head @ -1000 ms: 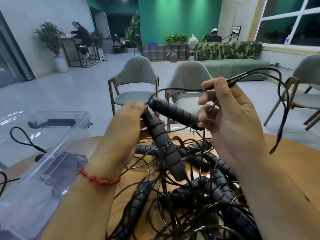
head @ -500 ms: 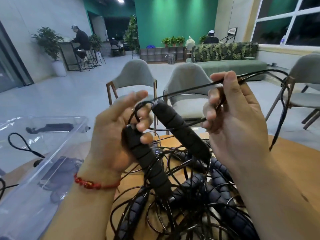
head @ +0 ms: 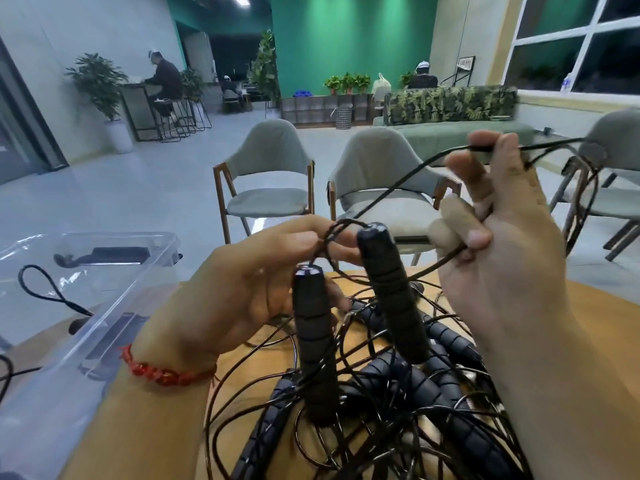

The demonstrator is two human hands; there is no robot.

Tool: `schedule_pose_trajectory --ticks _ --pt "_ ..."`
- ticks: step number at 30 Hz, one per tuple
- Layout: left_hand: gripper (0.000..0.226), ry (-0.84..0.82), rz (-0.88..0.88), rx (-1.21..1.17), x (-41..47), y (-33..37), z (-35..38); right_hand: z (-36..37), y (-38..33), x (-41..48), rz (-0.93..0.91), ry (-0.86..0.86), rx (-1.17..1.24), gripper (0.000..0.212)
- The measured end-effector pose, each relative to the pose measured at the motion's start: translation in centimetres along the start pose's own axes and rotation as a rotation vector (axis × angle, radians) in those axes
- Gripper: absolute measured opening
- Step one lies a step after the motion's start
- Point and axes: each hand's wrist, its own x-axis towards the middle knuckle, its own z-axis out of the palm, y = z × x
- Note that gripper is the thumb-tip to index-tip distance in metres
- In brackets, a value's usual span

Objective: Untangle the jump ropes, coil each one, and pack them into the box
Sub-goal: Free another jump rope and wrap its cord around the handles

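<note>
A tangle of black jump ropes with ribbed handles lies on the round wooden table. My left hand pinches the cord at the tops of two black handles, which hang upright: one handle and another to its right. Raised at the upper right, my right hand grips loops of the same black cord, which runs taut from the handles up to its fingers. The clear plastic box stands at the left with a coiled rope inside.
Two grey chairs stand just beyond the table, another at the right. Behind them lie open floor, a green sofa, plants, and seated people far off. The box's clear lid leans at the far left.
My left hand shifted from gripping one handle to pinching the cord above both; the handles now hang side by side. My right hand rose and moved right, drawing the cord taut.
</note>
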Motion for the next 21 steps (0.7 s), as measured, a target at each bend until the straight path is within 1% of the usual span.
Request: schedule_pose_trajectory --ticks 2,5,7,8,9,11,13,14,17,18,20,21 --pt "0.053 -0.070 -0.039 0.111 0.2 -0.3 -0.2 -0.3 -0.6 0.3 -0.005 0.007 0.097 0.024" --pt "0.058 -0.233 -0.089 0.366 0.3 -1.4 0.6 -0.2 -1.1 0.3 0.025 -0.013 0.167 0.026" --pt "0.054 -0.263 -0.081 0.435 0.8 -2.1 1.6 -0.3 -1.0 0.2 0.046 -0.032 0.194 0.026" --pt "0.049 -0.236 -0.053 0.420 0.9 -2.2 2.1 -0.4 -0.9 0.3 0.050 -0.045 0.206 0.026" --pt "0.044 -0.178 -0.019 0.372 1.1 -2.2 2.5 -0.5 -0.9 0.4 0.049 -0.056 0.214 0.026" --pt "0.037 0.028 0.049 0.220 1.2 -1.6 3.2 -0.6 -1.0 0.7 0.049 -0.059 0.214 0.025" --pt "0.035 0.192 0.180 0.124 1.0 -1.0 3.6 -0.7 -0.8 1.0 0.067 -0.036 0.202 0.024" --pt "0.035 0.259 0.253 0.164 1.0 -0.8 3.7 -0.7 -0.6 1.0 0.083 -0.031 0.197 0.025" --pt "0.037 0.472 0.422 0.452 0.9 -0.7 3.5 -0.6 0.1 1.1 0.140 -0.014 0.166 0.026" --pt "0.033 0.537 0.465 0.495 0.9 -0.6 3.3 -0.5 0.3 1.1 0.153 -0.009 0.157 0.026" --pt "0.020 0.631 0.459 0.527 0.5 -0.4 2.9 -0.3 0.4 1.0 0.173 -0.011 0.158 0.026" --pt "0.015 0.637 0.400 0.556 0.3 -0.3 2.5 -0.2 0.4 0.9 0.185 -0.021 0.156 0.026"
